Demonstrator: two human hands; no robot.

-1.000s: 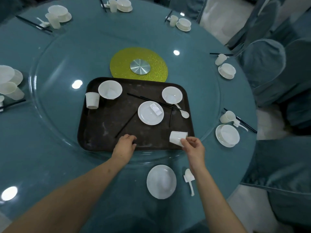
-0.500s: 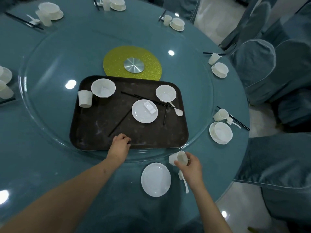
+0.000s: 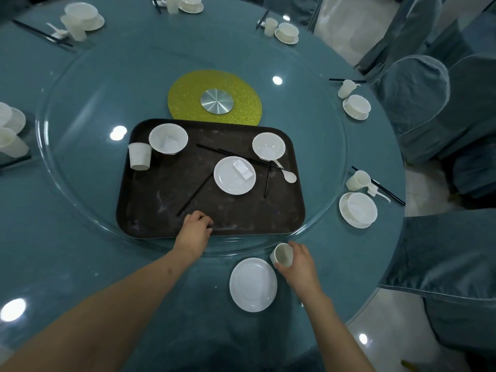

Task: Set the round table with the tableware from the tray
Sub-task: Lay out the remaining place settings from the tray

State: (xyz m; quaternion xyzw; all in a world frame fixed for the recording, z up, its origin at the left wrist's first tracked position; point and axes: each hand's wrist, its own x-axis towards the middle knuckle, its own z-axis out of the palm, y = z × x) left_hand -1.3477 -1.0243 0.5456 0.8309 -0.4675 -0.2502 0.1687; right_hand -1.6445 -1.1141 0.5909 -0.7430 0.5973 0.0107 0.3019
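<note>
A dark brown tray (image 3: 166, 200) lies on the glass turntable (image 3: 80, 108) of the round table. On it are two white bowls (image 3: 168, 138) (image 3: 268, 146), an upturned cup (image 3: 139, 156), a plate (image 3: 230, 181) with a small white rest (image 3: 243, 169), a spoon (image 3: 288, 176) and black chopsticks (image 3: 194, 195). My left hand (image 3: 195, 229) rests with curled fingers on the tray's near edge. My right hand (image 3: 299, 264) grips a white cup (image 3: 281, 254), nearly upright, just right of a white plate (image 3: 253, 284) on the blue cloth near me.
Set places with bowls, cups and chopsticks ring the table, the nearest at the right (image 3: 358, 209). A yellow-green disc with a metal hub (image 3: 217, 101) marks the turntable's centre. Blue-covered chairs (image 3: 418, 103) stand at the right.
My right hand lifted the cup off the tray's near right corner and brought it down beside the near plate, turning it upright. My left hand stayed on the tray's edge.
</note>
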